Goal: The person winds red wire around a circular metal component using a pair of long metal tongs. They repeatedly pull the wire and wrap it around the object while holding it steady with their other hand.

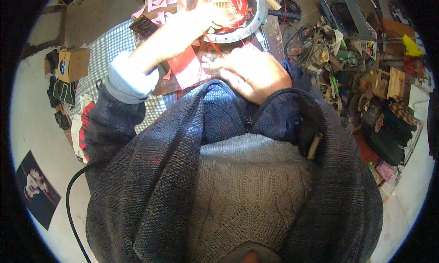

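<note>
A round grey metal motor stator [259, 16] sits at the far side of the work surface, with red winding wire [241, 9] looped thickly inside its rim. My left hand [209, 19] reaches over the near left of the rim and touches the windings; strong glare washes out its fingers. A red wire strand [212, 46] runs from the stator toward my right hand [254, 73], which is closer to my body. The fingers of that hand are curled together around the strand's end. Beneath the hands lies a sheet of pink-red paper [184, 67].
Cut pink paper scraps [157, 5] lie left of the stator. A checked cloth [108, 45] hangs along the left, near a cardboard box [74, 64]. Tangled cables [313, 41], tools and metal parts crowd the floor at the right. A black cable [69, 201] curves down the left side.
</note>
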Motion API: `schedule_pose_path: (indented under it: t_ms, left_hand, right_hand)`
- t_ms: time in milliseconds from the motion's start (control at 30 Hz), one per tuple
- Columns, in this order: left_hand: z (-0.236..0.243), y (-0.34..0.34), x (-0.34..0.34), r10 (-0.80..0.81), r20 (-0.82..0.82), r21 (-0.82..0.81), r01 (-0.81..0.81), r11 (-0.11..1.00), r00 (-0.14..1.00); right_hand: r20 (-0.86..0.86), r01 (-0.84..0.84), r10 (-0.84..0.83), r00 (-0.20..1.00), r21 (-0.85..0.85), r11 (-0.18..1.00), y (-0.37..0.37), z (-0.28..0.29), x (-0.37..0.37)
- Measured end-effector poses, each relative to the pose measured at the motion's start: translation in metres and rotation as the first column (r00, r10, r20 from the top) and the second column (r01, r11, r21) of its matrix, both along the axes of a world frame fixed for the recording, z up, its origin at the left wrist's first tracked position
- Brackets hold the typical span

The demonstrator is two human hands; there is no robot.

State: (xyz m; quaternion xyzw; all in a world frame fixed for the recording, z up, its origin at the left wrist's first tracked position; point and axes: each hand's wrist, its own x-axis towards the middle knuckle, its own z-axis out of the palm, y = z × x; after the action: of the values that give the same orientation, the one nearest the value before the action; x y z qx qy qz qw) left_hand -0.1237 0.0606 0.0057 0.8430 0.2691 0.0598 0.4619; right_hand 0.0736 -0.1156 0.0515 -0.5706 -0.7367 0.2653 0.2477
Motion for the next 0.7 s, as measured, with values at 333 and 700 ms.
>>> schedule_pose_path:
  t_ms: [333, 700]
  left_hand:
    - [0.003, -0.084, 0.019, 0.135, 0.071, 0.407, -0.152, 0.901, 0.988]
    - [-0.019, -0.066, 0.058, 0.228, 0.011, 0.564, -0.194, 0.802, 0.974]
  right_hand:
    - [0.084, -0.141, 0.134, 0.987, 0.088, 0.986, -0.041, 0.047, 0.024]
    - [-0.409, -0.362, 0.403, 0.819, 0.176, 0.915, -0.061, 0.116, 0.093]
